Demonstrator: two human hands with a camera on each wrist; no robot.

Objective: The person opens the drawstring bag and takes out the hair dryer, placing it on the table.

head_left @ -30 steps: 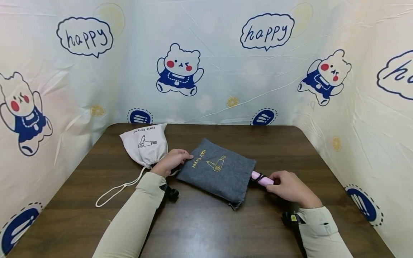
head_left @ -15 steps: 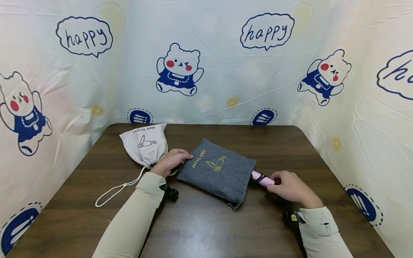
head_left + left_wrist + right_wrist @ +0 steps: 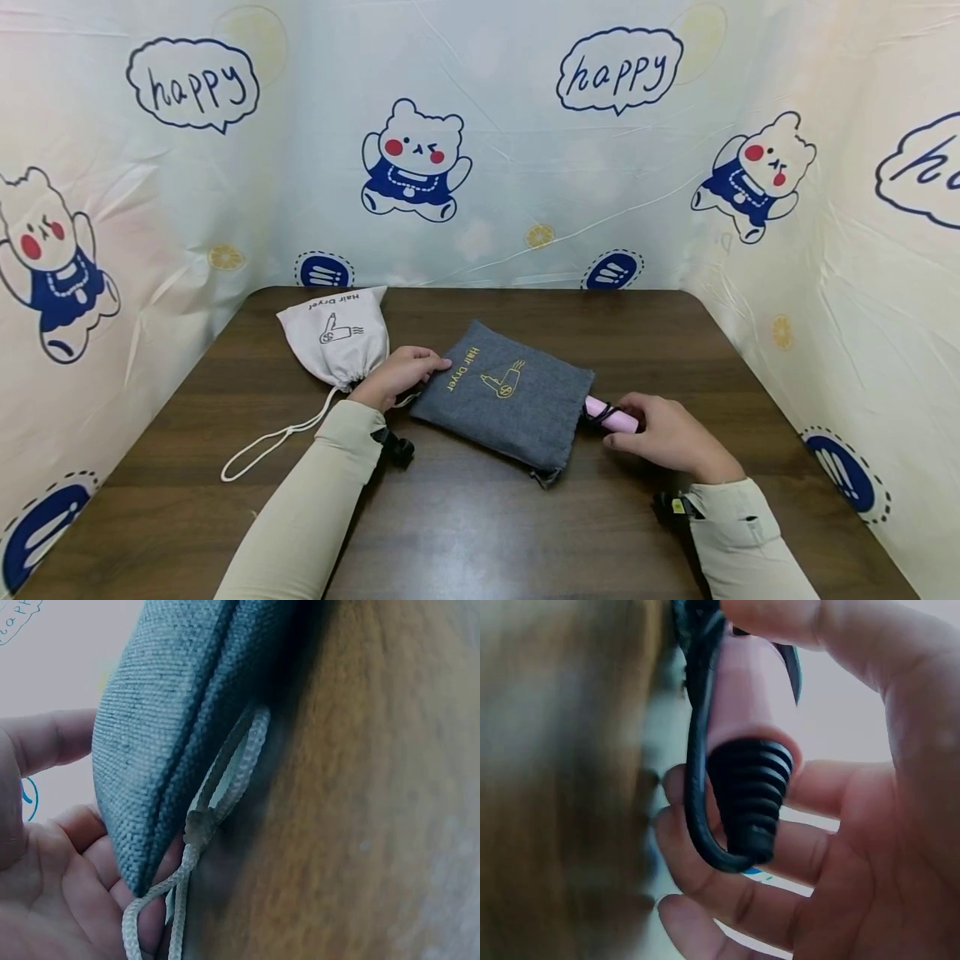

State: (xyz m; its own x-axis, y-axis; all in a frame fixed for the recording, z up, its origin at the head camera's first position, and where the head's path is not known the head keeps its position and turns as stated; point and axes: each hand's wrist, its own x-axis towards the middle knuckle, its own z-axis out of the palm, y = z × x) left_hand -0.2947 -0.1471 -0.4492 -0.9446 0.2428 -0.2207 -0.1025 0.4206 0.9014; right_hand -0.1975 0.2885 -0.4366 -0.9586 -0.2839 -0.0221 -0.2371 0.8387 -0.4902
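Observation:
A dark grey cloth bag [image 3: 510, 396] with yellow "Hair Dryer" print lies flat at the middle of the table. My left hand [image 3: 405, 373] pinches its left corner; in the left wrist view the thumb is on one side and curled fingers [image 3: 105, 855] on the other. From the bag's right mouth sticks the pink handle of a hair dryer [image 3: 611, 415], a black cord wound about it; the rest is hidden inside. My right hand [image 3: 675, 433] holds the handle's end, thumb on the near side. The right wrist view shows curled fingers behind its black ribbed cord sleeve [image 3: 754, 787].
A white drawstring bag [image 3: 337, 333] with "Hair Dryer" print lies at the back left, partly behind my left hand. Its white cord [image 3: 292, 431] trails toward the front left. The brown table [image 3: 480, 533] is walled by a printed cloth [image 3: 510, 150].
My right thumb has slid from the handle's end toward its near side, and the hand has shifted slightly left. The left hand, the grey bag and the hair dryer look unmoved.

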